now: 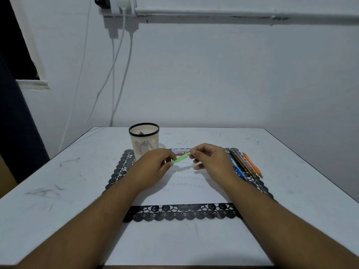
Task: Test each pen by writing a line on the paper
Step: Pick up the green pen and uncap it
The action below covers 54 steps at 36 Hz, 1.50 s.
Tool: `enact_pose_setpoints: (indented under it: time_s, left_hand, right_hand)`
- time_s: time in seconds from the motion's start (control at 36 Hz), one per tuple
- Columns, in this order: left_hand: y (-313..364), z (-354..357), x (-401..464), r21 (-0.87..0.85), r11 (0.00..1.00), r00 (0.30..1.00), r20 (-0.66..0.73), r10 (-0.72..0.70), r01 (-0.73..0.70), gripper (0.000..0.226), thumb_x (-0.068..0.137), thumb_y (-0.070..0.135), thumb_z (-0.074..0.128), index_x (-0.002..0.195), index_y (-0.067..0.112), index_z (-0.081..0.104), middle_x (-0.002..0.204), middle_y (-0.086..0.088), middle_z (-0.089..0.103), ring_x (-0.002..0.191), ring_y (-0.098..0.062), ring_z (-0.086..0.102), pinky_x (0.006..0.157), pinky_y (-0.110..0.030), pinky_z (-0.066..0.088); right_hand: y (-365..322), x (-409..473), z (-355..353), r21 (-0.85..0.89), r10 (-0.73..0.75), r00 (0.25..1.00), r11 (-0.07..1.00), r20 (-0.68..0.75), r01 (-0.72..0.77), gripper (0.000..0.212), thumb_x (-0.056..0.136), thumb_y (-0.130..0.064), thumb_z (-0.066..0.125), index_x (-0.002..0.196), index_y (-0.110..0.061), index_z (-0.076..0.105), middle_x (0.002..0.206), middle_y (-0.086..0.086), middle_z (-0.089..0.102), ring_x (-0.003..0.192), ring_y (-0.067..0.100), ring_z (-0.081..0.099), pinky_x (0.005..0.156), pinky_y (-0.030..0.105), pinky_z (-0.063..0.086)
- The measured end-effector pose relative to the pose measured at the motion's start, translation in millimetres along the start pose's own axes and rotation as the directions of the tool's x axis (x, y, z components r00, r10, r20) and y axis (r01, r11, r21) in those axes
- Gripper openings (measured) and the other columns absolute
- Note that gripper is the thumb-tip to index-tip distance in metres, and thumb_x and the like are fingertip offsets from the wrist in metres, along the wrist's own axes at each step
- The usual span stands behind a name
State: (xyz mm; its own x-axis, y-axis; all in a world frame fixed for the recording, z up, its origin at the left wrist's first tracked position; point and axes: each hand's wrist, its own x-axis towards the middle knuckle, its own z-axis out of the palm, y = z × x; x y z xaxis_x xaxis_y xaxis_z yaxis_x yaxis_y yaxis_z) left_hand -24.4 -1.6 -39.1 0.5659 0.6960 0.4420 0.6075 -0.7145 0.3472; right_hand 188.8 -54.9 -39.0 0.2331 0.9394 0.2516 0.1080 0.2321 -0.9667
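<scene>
A cream mesh plastic pen cup (144,139) stands at ten o'clock on the black lace placemat (182,213). Above the white paper sheet (186,193), the left hand (153,167) and right hand (211,160) each pinch an end of a translucent green pen (180,158). Loose coloured pens (245,165) lie at two o'clock.

Bare forearms (108,216) (no sleeves), unadorned hands

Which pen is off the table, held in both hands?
The green pen, pinched between left hand and right hand; the others lie on the mat or stand in the cup.
</scene>
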Motion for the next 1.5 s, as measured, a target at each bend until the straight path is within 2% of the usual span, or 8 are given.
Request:
enact_pose_setpoints:
  time_s: [0.14, 0.36, 0.58, 0.81, 1.0, 1.22, 1.33, 1.5]
  left_hand:
    - [0, 0, 1, 0.014, 1.000, 1.000, 0.001, -0.004, 0.004, 0.012, 0.102, 0.024, 0.060, 0.112, 0.027, 0.068, 0.089, 0.019, 0.057, 0.080, 0.003, 0.053, 0.063, -0.013, 0.035]
    - [-3, -1, 1, 0.010, 1.000, 1.000, -0.006, -0.013, 0.013, 0.017, 0.102, 0.023, 0.060, 0.117, 0.025, 0.069, 0.093, 0.020, 0.058, 0.083, 0.003, 0.054, 0.065, -0.012, 0.038]
    - [-4, 0, 2, 0.021, 1.000, 1.000, -0.020, 0.005, -0.005, 0.016, 0.102, 0.023, 0.060, 0.115, 0.025, 0.069, 0.091, 0.020, 0.057, 0.084, 0.001, 0.053, 0.065, -0.012, 0.036]
    - [-3, 0, 2, 0.018, 1.000, 0.999, -0.031, 0.011, -0.011, 0.013, 0.102, 0.024, 0.061, 0.112, 0.026, 0.069, 0.089, 0.020, 0.056, 0.082, 0.001, 0.053, 0.064, -0.014, 0.034]
    - [-5, 0, 1, 0.012, 1.000, 0.999, -0.034, 0.019, -0.019, 0.015, 0.101, 0.023, 0.062, 0.114, 0.027, 0.069, 0.092, 0.019, 0.058, 0.084, 0.001, 0.053, 0.066, -0.014, 0.035]
    - [-8, 0, 2, 0.060, 0.995, 0.995, -0.046, 0.084, -0.082, 0.013, 0.101, 0.021, 0.063, 0.110, 0.027, 0.070, 0.092, 0.012, 0.059, 0.084, -0.006, 0.048, 0.074, -0.031, 0.043]
    - [-6, -2, 1, 0.112, 0.989, 0.992, -0.057, 0.108, -0.101, 0.014, 0.101, 0.021, 0.062, 0.111, 0.025, 0.070, 0.098, 0.009, 0.061, 0.091, -0.008, 0.045, 0.074, -0.027, 0.037]
    - [-5, -1, 0, 0.050, 0.995, 0.994, -0.055, 0.091, -0.088, 0.011, 0.101, 0.022, 0.063, 0.110, 0.026, 0.069, 0.095, 0.014, 0.059, 0.088, 0.000, 0.047, 0.075, -0.015, 0.035]
  right_hand:
    - [0, 5, -4, 0.060, 0.045, 0.997, 0.997, -0.059, -0.042, 0.010, 0.100, -0.005, 0.066, 0.099, 0.001, 0.074, 0.082, 0.008, 0.076, 0.066, 0.012, 0.062, 0.067, 0.033, 0.062]
    - [-2, 4, -8, 0.063, 0.056, 0.998, 0.996, 0.002, -0.056, 0.013, 0.099, -0.002, 0.066, 0.111, -0.005, 0.061, 0.082, 0.008, 0.075, 0.064, 0.016, 0.061, 0.067, 0.035, 0.059]
    - [-1, 4, -8, 0.007, 0.023, 0.998, 1.000, 0.051, -0.024, 0.008, 0.094, -0.005, 0.073, 0.098, -0.007, 0.080, 0.086, 0.008, 0.076, 0.069, 0.012, 0.062, 0.070, 0.030, 0.060]
    - [-4, 1, -7, 0.038, 0.036, 0.992, 0.998, 0.118, -0.041, 0.014, 0.094, -0.002, 0.072, 0.103, -0.009, 0.081, 0.088, 0.010, 0.078, 0.071, 0.016, 0.066, 0.075, 0.033, 0.062]
    - [-5, -2, -7, -0.011, 0.009, 0.991, 1.000, 0.135, -0.007, 0.012, 0.098, -0.011, 0.070, 0.098, -0.016, 0.081, 0.085, 0.009, 0.078, 0.070, 0.015, 0.065, 0.067, 0.028, 0.058]
    - [-1, 1, -11, -0.138, 0.010, 0.988, 0.990, 0.151, 0.011, 0.012, 0.099, -0.019, 0.071, 0.104, -0.017, 0.081, 0.084, 0.004, 0.079, 0.071, 0.010, 0.064, 0.069, 0.029, 0.056]
    - [1, 1, -11, -0.251, -0.013, 0.982, 0.966, 0.189, 0.061, 0.013, 0.099, -0.020, 0.070, 0.105, -0.017, 0.082, 0.085, 0.000, 0.079, 0.075, 0.007, 0.065, 0.072, 0.028, 0.056]
    - [1, -1, -8, -0.142, -0.011, 0.984, 0.989, 0.177, 0.037, 0.012, 0.099, -0.021, 0.070, 0.103, -0.021, 0.081, 0.085, 0.003, 0.080, 0.076, 0.009, 0.064, 0.070, 0.029, 0.056]
